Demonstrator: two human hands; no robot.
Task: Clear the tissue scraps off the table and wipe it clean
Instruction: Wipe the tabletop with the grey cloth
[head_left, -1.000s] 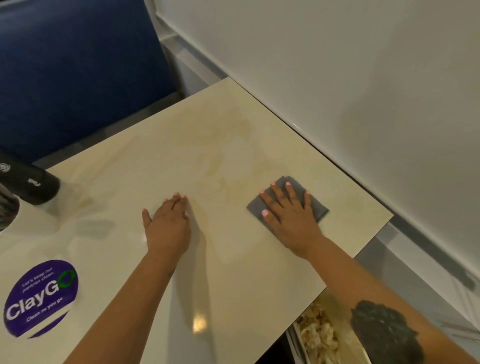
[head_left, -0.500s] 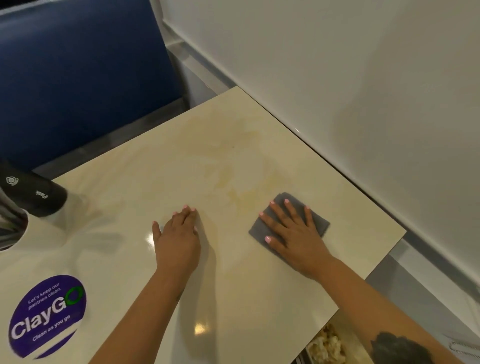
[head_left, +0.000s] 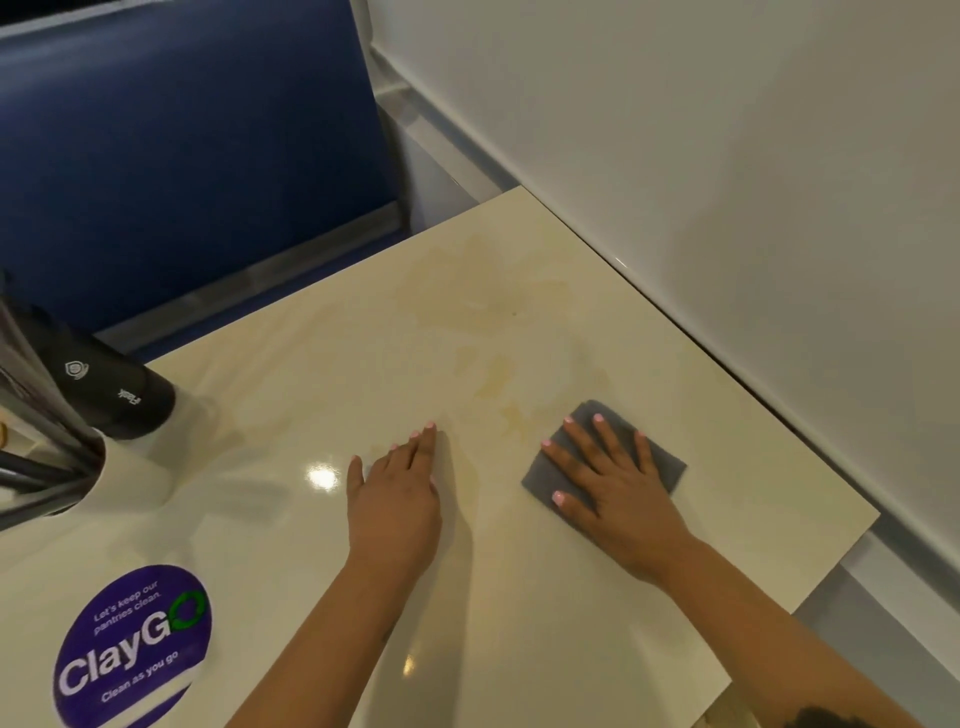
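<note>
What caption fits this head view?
Right hand presses a grey cloth flat on the cream table; left hand rests beside it.

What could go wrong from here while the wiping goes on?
1. The yellowish stains lie beyond the grey cloth; short strokes under the right hand may miss them.
2. The cloth sits near the table edge by the wall, so it could slip off.
3. The black flask stands at the far left; a wide sweep, or the left hand, might knock it.
</note>
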